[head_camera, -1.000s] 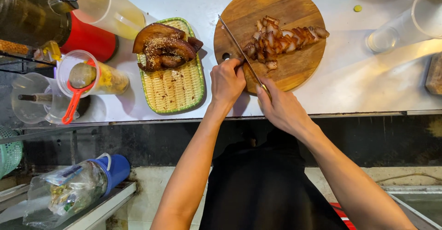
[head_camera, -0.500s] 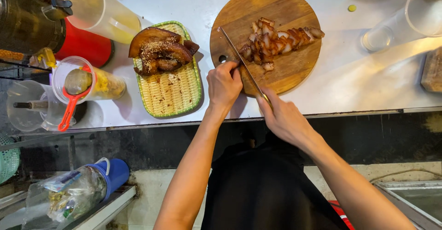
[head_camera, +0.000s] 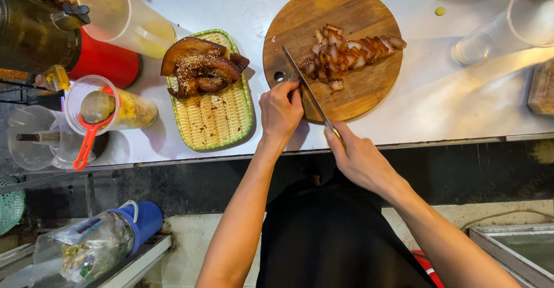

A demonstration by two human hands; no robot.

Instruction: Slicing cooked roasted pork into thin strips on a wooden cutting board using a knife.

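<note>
While the right hand [head_camera: 355,155] grips the handle of a long knife [head_camera: 306,86] at lower centre, its fingers closed around it, the blade runs up and to the left across the near edge of the round wooden cutting board [head_camera: 346,11]. Just beside it the left hand [head_camera: 281,110] is curled, knuckles up, resting on the board's lower left edge and touching the flat of the blade; whether it holds anything cannot be told. Ahead of the knife tip, a row of sliced roast meat [head_camera: 352,51] lies across the middle of the board, pale inside with dark red rims.

Left of the board, on the pale tabletop [head_camera: 450,97], sits a rectangular woven tray [head_camera: 216,120] with a green rim, carrying dark glazed slabs of meat [head_camera: 199,66] at its upper end. Further left stands a clear plastic jar [head_camera: 109,106] with a red-handled strainer resting on it, and a red round container [head_camera: 104,63] under a whitish plastic jug [head_camera: 124,17] in the upper left. A clear cup [head_camera: 476,45] lies on its side at upper right.

At lower left, below the tabletop, a clear plastic bag [head_camera: 81,253] with a pale rectangular label leans against a blue bucket [head_camera: 144,221].
</note>
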